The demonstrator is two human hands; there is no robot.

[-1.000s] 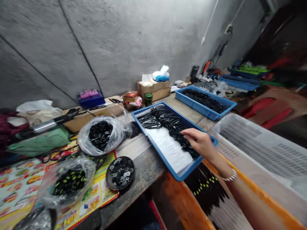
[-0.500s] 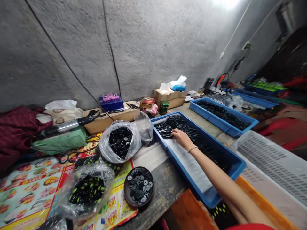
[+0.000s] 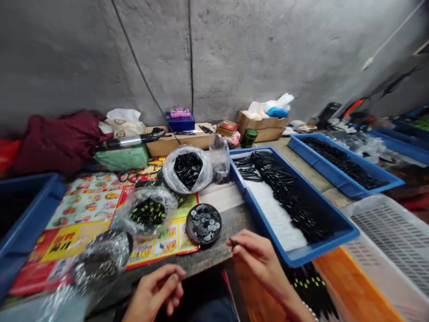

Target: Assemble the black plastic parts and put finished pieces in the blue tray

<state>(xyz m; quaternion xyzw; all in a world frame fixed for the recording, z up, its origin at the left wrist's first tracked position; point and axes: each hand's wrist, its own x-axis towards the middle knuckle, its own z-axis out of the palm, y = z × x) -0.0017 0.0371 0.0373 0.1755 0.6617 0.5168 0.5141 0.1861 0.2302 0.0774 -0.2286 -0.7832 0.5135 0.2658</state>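
My right hand (image 3: 256, 257) is at the table's front edge, just left of the near corner of a blue tray (image 3: 298, 258) that holds rows of thin black parts (image 3: 288, 192) on a white sheet. Its fingers pinch a thin black part (image 3: 233, 243). My left hand (image 3: 157, 288) is lower, below the table edge, with its fingers curled together; what they hold is hidden. A round black dish of grey washers (image 3: 203, 223) sits just beyond both hands.
Clear bags of black pieces (image 3: 188, 167) and black-and-yellow pieces (image 3: 148, 211) lie on a colourful printed sheet (image 3: 83, 210). A second blue tray (image 3: 342, 163) is at the right, another (image 3: 23, 214) at the far left. A white crate (image 3: 389, 232) and an orange bin (image 3: 355, 286) stand at the lower right.
My right hand has drawn back from the blue tray to the table's front edge, now pinching a black part. My left hand has come into view. The view has swung left.
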